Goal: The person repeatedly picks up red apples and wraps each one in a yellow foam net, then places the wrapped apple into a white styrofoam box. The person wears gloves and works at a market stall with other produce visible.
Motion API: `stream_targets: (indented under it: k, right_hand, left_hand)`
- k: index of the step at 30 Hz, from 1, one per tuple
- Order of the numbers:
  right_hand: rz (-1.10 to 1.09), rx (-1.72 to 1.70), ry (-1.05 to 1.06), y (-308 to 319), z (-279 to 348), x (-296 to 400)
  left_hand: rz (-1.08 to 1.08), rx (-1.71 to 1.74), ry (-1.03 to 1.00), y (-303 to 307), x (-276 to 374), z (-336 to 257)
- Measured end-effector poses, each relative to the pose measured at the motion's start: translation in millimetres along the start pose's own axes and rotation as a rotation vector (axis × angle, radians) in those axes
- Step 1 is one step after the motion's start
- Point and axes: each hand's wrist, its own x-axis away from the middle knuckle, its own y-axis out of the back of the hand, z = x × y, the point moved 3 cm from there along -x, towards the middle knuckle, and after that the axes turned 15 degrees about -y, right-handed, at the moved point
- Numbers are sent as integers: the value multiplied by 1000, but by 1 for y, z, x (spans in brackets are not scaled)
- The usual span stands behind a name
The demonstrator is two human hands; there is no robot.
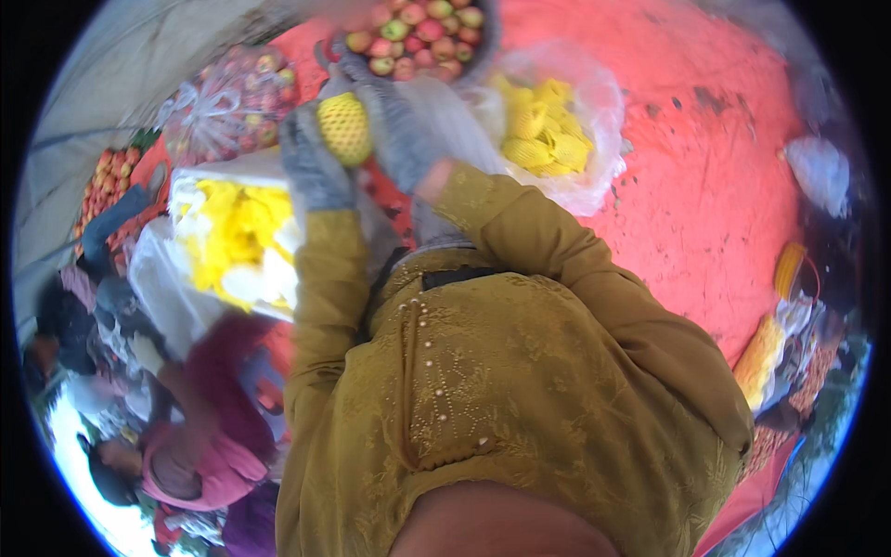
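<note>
A round fruit in a yellow foam net sleeve (346, 129) sits between my two hands, both in grey gloves. My left hand (313, 163) wraps its left side, and my right hand (400, 136) presses along its right side, blurred by motion. Beside my left forearm, a white box (182, 186) holds yellow foam nets (240, 223) and white pieces. Past my right hand, a clear plastic bag (607, 111) lies spread around more yellow nets (546, 132). Beyond my hands stands a dark tub (491, 42) full of red and green apples (424, 35).
A tied clear bag of apples (233, 97) rests at the upper left, with a heap of apples (108, 181) farther out. A person in pink (209, 459) is close on my left. Red sheeting (696, 174) covers the ground, and yellow packs (759, 358) lie at the far right.
</note>
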Motion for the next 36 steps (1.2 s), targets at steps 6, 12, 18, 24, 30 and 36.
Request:
stream_targets:
  k: [6, 12, 18, 24, 30, 36]
  right_hand:
    - [-21, 44, -110, 31, 27, 20]
    - [49, -496, -209, 97, 35, 19]
    - [-645, -191, -410, 296, -55, 1]
    - [-454, 554, -749, 361, -132, 15]
    - [-171, 915, -730, 315, -169, -13]
    - [-14, 976, -767, 302, -164, -19]
  left_hand:
    - [354, -501, -708, -18, -6, 0]
    - [416, 198, -39, -81, -4, 23]
    - [312, 336, 232, -47, -13, 64]
    - [163, 119, 209, 34, -11, 88]
    - [146, 108, 205, 44, -9, 86]
    - [131, 110, 196, 51, -17, 87]
